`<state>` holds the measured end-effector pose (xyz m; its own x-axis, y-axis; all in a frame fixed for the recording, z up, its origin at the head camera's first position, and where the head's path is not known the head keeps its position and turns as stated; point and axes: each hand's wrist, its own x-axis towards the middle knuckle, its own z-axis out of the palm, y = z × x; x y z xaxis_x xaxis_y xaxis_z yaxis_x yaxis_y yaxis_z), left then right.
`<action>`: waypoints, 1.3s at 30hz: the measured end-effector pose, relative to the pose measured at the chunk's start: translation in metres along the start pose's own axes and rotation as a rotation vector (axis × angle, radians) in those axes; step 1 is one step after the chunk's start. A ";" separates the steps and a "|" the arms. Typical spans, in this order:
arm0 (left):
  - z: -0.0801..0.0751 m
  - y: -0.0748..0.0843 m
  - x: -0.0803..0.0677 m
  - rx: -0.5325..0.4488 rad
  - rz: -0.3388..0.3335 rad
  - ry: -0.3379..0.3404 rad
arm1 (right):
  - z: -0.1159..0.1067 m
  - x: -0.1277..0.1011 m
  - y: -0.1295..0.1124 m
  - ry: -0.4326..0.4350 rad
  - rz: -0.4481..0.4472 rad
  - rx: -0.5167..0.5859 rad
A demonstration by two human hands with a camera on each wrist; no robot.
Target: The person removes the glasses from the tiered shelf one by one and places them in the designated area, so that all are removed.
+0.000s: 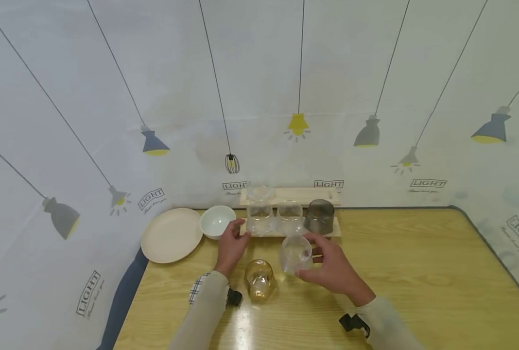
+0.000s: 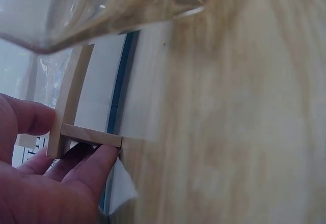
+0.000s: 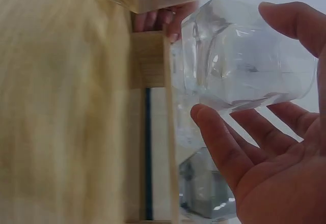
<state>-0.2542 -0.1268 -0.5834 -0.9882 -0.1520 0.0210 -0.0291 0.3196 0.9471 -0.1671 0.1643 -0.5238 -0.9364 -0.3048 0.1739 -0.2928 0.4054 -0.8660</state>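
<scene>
My right hand (image 1: 331, 265) holds a clear glass (image 1: 295, 255) in front of the wooden rack (image 1: 305, 196). In the right wrist view, thumb and fingers span the sides of this faceted glass (image 3: 234, 56). At the rack's left end, my left hand (image 1: 233, 247) grips the wood; the left wrist view shows the thumb against one board (image 2: 71, 96) and fingers under a crosspiece. Two clear glasses (image 1: 259, 218) and a smoky grey glass (image 1: 320, 217) stand along the rack's lower tier. Another clear glass (image 1: 261, 193) sits on the upper tier. An amber glass (image 1: 259, 280) is on the table between my forearms.
Left of the rack are a white bowl (image 1: 217, 221) and a beige plate (image 1: 172, 236). A checked item (image 1: 197, 289) lies partly hidden under my left forearm. Behind the wooden table (image 1: 417, 272) rises a white wall covering (image 1: 259, 87) printed with lamps.
</scene>
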 end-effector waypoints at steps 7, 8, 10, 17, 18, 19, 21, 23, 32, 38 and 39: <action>0.003 0.004 0.001 0.018 -0.034 -0.030 | 0.016 -0.008 0.020 -0.032 0.115 -0.025; 0.002 0.005 0.000 0.020 -0.032 -0.030 | 0.018 -0.009 0.021 -0.031 0.127 -0.037; 0.002 0.005 0.001 0.028 -0.026 -0.029 | 0.020 -0.011 0.024 -0.028 0.149 -0.063; 0.001 0.006 0.004 0.012 -0.023 -0.027 | 0.023 -0.015 0.026 -0.062 0.156 -0.092; 0.001 0.006 0.004 0.012 -0.024 -0.026 | 0.023 -0.015 0.026 -0.069 0.151 -0.091; 0.001 0.007 0.005 0.014 -0.023 -0.026 | 0.023 -0.015 0.026 -0.074 0.151 -0.087; 0.001 0.006 0.006 0.017 -0.025 -0.025 | 0.023 -0.015 0.025 -0.079 0.152 -0.084; 0.001 0.005 0.006 0.016 -0.035 -0.028 | 0.023 -0.015 0.025 -0.087 0.157 -0.085; 0.001 0.004 0.004 0.039 -0.032 -0.025 | 0.022 -0.017 0.024 -0.099 0.139 -0.074; -0.002 0.005 0.003 0.018 -0.054 -0.026 | 0.016 -0.015 0.016 -0.064 0.082 -0.118; -0.003 0.006 0.002 0.022 -0.056 -0.025 | 0.015 -0.015 0.014 -0.059 0.075 -0.127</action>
<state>-0.2562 -0.1284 -0.5769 -0.9883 -0.1471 -0.0403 -0.0876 0.3313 0.9394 -0.1544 0.1615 -0.5453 -0.9447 -0.3181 0.0798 -0.2480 0.5336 -0.8086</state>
